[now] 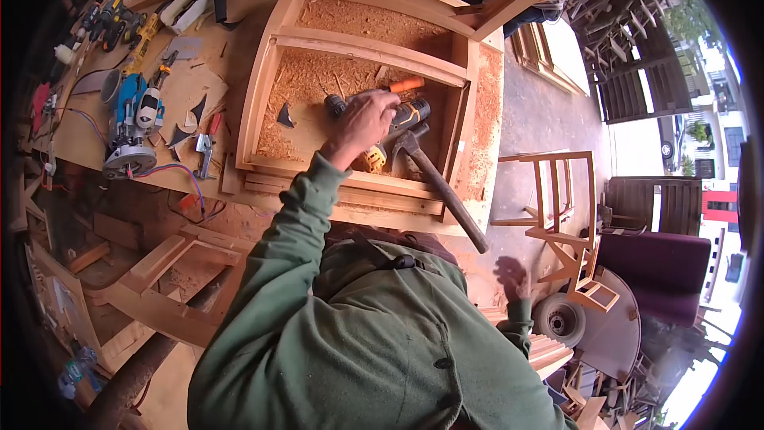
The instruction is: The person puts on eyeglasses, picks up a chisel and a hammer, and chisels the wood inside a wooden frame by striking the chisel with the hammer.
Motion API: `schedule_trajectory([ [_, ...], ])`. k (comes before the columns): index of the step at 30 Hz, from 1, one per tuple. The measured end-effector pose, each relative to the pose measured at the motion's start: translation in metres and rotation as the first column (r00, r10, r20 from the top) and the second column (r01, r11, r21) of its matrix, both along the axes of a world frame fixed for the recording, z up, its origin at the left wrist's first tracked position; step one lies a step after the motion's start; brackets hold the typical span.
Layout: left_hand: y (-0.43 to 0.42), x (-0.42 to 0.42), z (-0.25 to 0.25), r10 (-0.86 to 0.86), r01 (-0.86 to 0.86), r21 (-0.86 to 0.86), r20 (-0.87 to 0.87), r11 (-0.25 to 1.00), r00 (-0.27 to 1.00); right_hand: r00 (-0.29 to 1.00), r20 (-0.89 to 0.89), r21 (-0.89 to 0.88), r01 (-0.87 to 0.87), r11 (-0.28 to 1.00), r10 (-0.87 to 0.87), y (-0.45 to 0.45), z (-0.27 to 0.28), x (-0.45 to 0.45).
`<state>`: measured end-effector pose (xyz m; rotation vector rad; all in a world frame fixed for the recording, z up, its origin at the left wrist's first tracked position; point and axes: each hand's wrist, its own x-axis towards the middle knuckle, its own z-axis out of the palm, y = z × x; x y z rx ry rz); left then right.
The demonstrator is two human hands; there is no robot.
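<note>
My left hand (pixel 368 121) is closed over the body of a cordless drill (pixel 410 115), which lies inside a wooden frame (pixel 263 103) on the workbench. The drill's dark chuck points left, and its lower body is partly hidden by my fingers. Beside the drill, a hammer (pixel 446 191) leans over the frame's near edge with its handle toward me. A yellow tool (pixel 374 159), partly covered by my wrist, sits just below. Behind my fingers lies an orange handle (pixel 407 84). Off the bench to the right hangs my right hand (pixel 513 275), fingers apart, holding nothing.
Wood shavings (pixel 318 72) cover the bench inside the frame. At left are a blue router (pixel 131 123), clamps and other power tools with cables. A chair frame (pixel 557 191) and a wheel (pixel 559 317) stand to the right. Another person (pixel 557 0) is partly visible at the top.
</note>
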<state>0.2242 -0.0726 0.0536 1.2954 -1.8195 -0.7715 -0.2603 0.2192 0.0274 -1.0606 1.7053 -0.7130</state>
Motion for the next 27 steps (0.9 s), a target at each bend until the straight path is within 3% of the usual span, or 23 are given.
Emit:
schedule_trajectory([
  [1,-0.018,-0.006,-0.013,0.049,-0.048,-0.050,0.016,0.998,0.999,0.986,-0.157,0.000,0.049,0.999,-0.048,-0.041,0.035,0.026],
  [3,-0.049,-0.020,-0.038,0.137,-0.131,-0.105,0.051,0.986,0.989,0.982,-0.186,-0.050,-0.027,0.998,0.018,-0.102,0.068,0.063],
  [5,-0.072,-0.036,-0.065,0.212,-0.201,-0.102,0.102,0.974,0.972,0.928,-0.209,-0.032,-0.322,0.946,0.309,-0.148,0.084,0.098],
  [6,-0.080,-0.041,-0.076,0.217,-0.205,-0.097,0.145,0.974,0.965,0.873,-0.194,0.019,-0.452,0.892,0.447,-0.165,0.084,0.116],
  [7,-0.087,-0.044,-0.086,0.223,-0.209,-0.090,0.192,0.974,0.956,0.772,-0.227,-0.104,-0.625,0.773,0.594,-0.178,0.054,0.113],
  [8,-0.092,-0.047,-0.096,0.229,-0.216,-0.077,0.242,0.973,0.943,0.738,-0.271,0.034,-0.634,0.772,0.618,-0.186,0.064,0.140],
  [10,-0.101,-0.045,-0.107,0.260,-0.246,-0.088,0.238,0.965,0.936,0.581,-0.417,-0.186,-0.807,0.560,0.699,-0.197,0.030,0.149],
  [12,-0.090,-0.044,-0.096,0.217,-0.221,-0.019,0.271,0.975,0.938,0.602,-0.341,-0.243,-0.798,0.551,0.722,-0.197,0.005,0.148],
  [14,-0.082,-0.042,-0.083,0.221,-0.230,-0.012,0.329,0.973,0.918,0.616,-0.277,-0.190,-0.787,0.587,0.737,-0.208,0.006,0.147],
  [16,-0.077,-0.036,-0.077,0.231,-0.211,-0.097,0.317,0.973,0.920,0.625,-0.227,-0.135,-0.780,0.612,0.747,-0.214,0.014,0.143],
  [17,-0.070,-0.034,-0.078,0.282,-0.208,-0.245,0.326,0.947,0.902,0.625,-0.215,-0.113,-0.779,0.617,0.750,-0.221,0.020,0.143],
  [20,-0.053,-0.029,-0.039,0.221,-0.232,0.033,0.201,0.972,0.954,0.598,-0.221,-0.095,-0.800,0.593,0.771,-0.235,0.021,0.127],
  [21,-0.048,-0.030,-0.033,0.263,-0.242,-0.110,0.262,0.964,0.929,0.587,-0.209,-0.079,-0.807,0.585,0.782,-0.238,0.031,0.121],
  [24,-0.046,-0.041,-0.027,0.302,-0.318,0.109,0.141,0.942,0.943,0.575,-0.218,-0.069,-0.815,0.576,0.788,-0.231,0.035,0.102],
  [25,-0.048,-0.043,-0.042,0.250,-0.274,0.193,0.142,0.942,0.958,0.562,-0.206,-0.051,-0.824,0.565,0.801,-0.229,0.047,0.099],
  [26,-0.041,-0.050,-0.021,0.164,-0.211,0.316,0.168,0.925,0.972,0.547,-0.194,-0.040,-0.834,0.551,0.814,-0.229,0.052,0.097],
  [27,-0.042,-0.046,-0.026,0.133,-0.179,0.234,0.199,0.955,0.971,0.562,-0.221,-0.077,-0.825,0.560,0.798,-0.223,0.048,0.090],
])
